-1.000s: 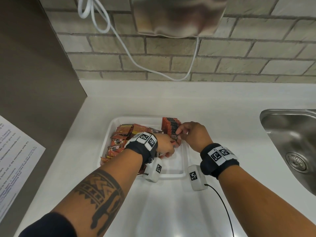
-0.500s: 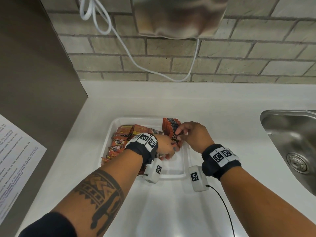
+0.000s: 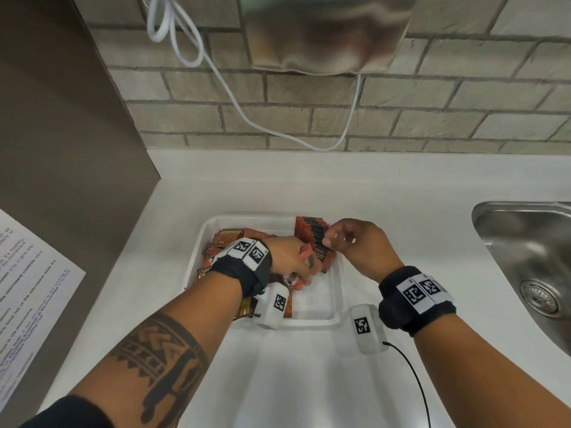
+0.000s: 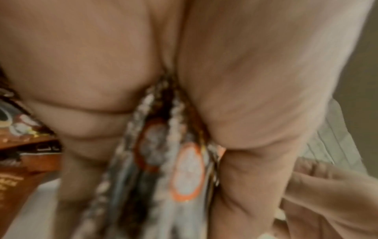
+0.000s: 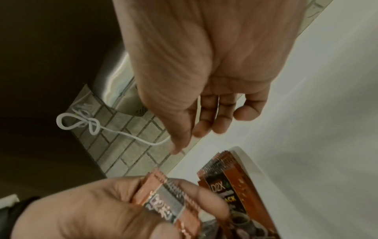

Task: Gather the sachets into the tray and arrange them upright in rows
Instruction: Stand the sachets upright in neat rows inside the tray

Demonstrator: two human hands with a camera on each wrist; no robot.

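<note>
Sachets [image 3: 304, 257] in left hand [image 3: 289, 256]

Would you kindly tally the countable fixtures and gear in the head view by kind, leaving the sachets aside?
Tray: 1
Sink: 1
White cable: 1
Wrist cameras: 2
Printed sheet: 1
Total: 6

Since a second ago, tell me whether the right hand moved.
Yes: the right hand drew slightly right and back, its wrist farther outside the tray's right rim.

Upright sachets [image 3: 310, 233] stand at the tray's [image 3: 336, 304] far right, loose sachets [image 3: 222, 242] piled left
</note>
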